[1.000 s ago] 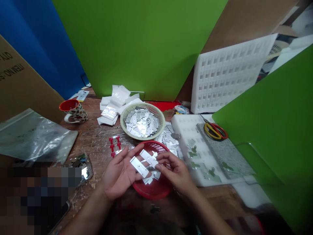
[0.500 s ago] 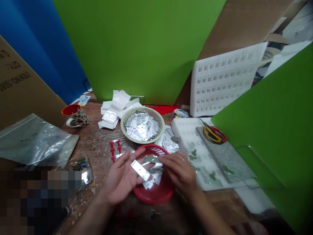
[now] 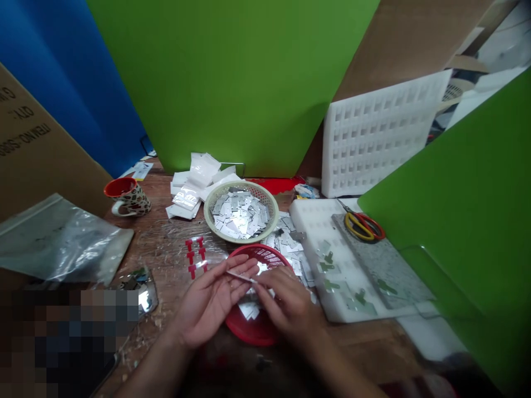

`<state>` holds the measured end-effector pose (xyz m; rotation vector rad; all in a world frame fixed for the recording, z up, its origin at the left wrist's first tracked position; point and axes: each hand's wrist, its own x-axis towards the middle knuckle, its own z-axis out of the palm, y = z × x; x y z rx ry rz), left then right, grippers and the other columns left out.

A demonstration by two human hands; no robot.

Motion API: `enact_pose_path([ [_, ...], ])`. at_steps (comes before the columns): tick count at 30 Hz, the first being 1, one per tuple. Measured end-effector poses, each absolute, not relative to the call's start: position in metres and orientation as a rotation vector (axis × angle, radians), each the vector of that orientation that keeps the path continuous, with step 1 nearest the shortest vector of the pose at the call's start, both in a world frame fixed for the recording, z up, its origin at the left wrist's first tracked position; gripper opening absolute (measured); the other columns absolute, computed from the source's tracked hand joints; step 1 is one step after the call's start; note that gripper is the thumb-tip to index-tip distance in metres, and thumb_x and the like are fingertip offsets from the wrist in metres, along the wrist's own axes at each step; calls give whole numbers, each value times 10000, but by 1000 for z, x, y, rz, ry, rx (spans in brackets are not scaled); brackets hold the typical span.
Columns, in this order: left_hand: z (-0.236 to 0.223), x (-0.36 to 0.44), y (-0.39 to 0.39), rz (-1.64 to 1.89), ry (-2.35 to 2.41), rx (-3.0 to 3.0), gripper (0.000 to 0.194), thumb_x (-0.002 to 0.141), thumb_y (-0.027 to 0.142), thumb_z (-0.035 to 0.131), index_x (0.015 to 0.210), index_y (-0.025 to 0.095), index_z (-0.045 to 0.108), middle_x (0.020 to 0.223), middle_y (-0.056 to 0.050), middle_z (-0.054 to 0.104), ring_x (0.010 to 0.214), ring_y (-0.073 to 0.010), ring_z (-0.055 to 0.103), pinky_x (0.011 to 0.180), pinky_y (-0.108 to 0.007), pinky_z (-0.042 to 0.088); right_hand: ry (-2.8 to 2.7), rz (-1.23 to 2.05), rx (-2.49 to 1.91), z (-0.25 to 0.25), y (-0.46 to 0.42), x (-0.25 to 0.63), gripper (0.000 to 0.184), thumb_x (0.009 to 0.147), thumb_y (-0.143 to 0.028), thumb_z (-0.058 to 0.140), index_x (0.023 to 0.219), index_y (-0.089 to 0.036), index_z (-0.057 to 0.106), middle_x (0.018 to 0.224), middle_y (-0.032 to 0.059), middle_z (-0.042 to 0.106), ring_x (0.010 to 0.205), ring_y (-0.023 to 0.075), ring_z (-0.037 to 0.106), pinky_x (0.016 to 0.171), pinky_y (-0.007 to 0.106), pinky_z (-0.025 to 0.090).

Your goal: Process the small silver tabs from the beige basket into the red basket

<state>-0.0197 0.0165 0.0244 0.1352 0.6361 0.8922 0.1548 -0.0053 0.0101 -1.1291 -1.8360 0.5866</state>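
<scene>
My left hand (image 3: 209, 301) and my right hand (image 3: 286, 304) meet over a red mesh basket (image 3: 259, 257) that holds small white plastic pieces. Together they pinch a thin white plastic strip (image 3: 240, 276), seen edge-on between the fingertips. The left palm faces up with fingers curled toward the strip. The right hand's fingers close on the strip's right end. Several small red T-shaped pieces (image 3: 194, 254) lie just left of the basket.
A beige bowl (image 3: 241, 213) of metal plates stands behind the red basket, with more plates beside it. Also here: a white foam tray (image 3: 332, 243) with green pieces, scissors (image 3: 363, 224), a mug (image 3: 126, 196), white packets (image 3: 194, 179), a plastic bag (image 3: 58, 237), green dividers.
A second white piece held in the right hand a second ago is gone from view. The strip in the left palm turned from flat to edge-on, and both hands closed on it.
</scene>
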Motion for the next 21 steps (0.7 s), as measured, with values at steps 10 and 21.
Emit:
enact_pose_path([
  [10, 14, -22, 12, 962, 1002, 442, 362, 833, 153, 630, 1193, 133, 606, 1033, -89, 703, 808, -107, 664, 812, -222, 551, -799, 1669, -1255, 4, 6, 153, 311, 759, -407, 702, 616, -131, 682, 485, 0, 578, 441, 65, 437, 489, 198, 366],
  [21, 8, -48, 17, 1164, 1433, 1105, 426, 808, 407, 632, 1179, 196, 617, 1288, -98, 620, 1208, -242, 546, 1035, -378, 414, -1238, 1196, -1544, 5, 8, 181, 301, 791, -442, 661, 906, -175, 743, 675, 24, 678, 591, 143, 565, 571, 258, 448],
])
